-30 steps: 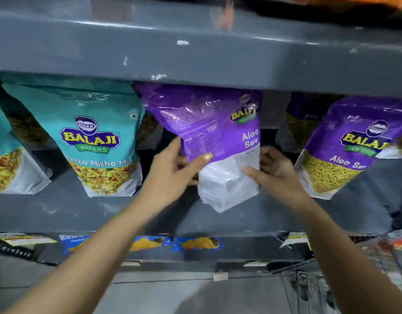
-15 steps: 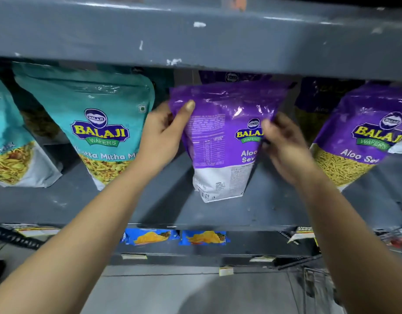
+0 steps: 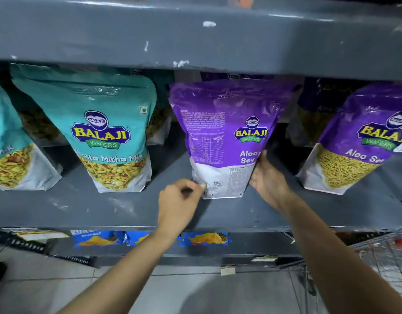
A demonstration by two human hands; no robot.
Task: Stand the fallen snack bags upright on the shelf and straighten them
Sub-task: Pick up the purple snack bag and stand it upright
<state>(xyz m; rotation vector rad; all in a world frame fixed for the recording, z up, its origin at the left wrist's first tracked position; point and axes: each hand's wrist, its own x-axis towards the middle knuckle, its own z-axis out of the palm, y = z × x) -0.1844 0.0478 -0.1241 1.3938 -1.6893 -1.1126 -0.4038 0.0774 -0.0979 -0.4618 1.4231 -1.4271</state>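
A purple Aloo Sev bag (image 3: 225,132) stands upright on the grey shelf (image 3: 118,209), its back panel turned to the front. My left hand (image 3: 179,202) pinches its lower left corner with curled fingers. My right hand (image 3: 268,180) presses against its lower right side, fingers behind the bag. Left of it a teal Khatta Mitha Mix bag (image 3: 104,132) stands upright. Another purple Aloo Sev bag (image 3: 358,143) leans at the right. More bags sit behind, partly hidden.
The grey shelf above (image 3: 195,35) overhangs the bag tops. Another teal bag (image 3: 7,159) is cut off at the left edge. Blue snack packs (image 3: 204,238) lie on the lower shelf. A wire cart (image 3: 381,259) stands at the lower right.
The purple bag went from tilted and lifted to standing on the shelf. Both hands slid from its upper sides down to its bottom corners.
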